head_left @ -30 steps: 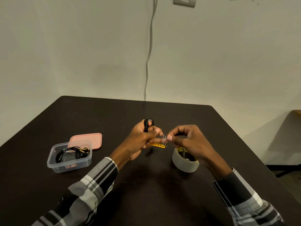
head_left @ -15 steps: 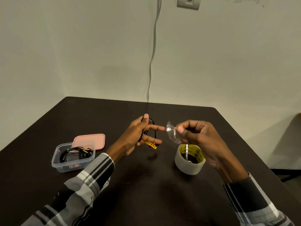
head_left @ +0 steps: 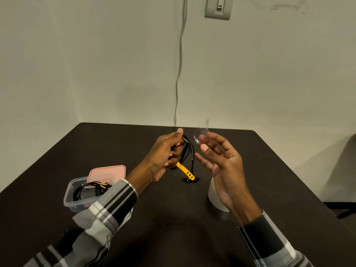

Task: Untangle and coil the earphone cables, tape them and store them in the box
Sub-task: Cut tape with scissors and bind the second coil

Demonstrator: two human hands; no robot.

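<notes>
My left hand [head_left: 163,155] grips a coiled black earphone cable [head_left: 187,149] above the dark table [head_left: 115,143]. The cable's yellow strap [head_left: 185,171] and earbuds [head_left: 189,180] hang below the coil. My right hand [head_left: 221,162] is raised beside the coil with its fingers spread and nearly straight. A small piece of clear tape [head_left: 199,134] clings to its fingertips, close to the top of the coil. The tape roll [head_left: 213,195] stands on the table, mostly hidden behind my right wrist. A clear plastic box [head_left: 77,199] at the left holds another coiled black cable [head_left: 86,188].
The box's pink lid [head_left: 107,171] lies flat on the table just behind the box. A grey wire [head_left: 180,64] runs down the wall to the table's far edge, beside a wall switch [head_left: 218,7]. A dark chair part [head_left: 344,211] shows at the right, beyond the table.
My right hand tore the tape piece free of the roll, lifted it and spread its fingers. My left hand turned the coil upright, so the strap and earbuds now hang down.
</notes>
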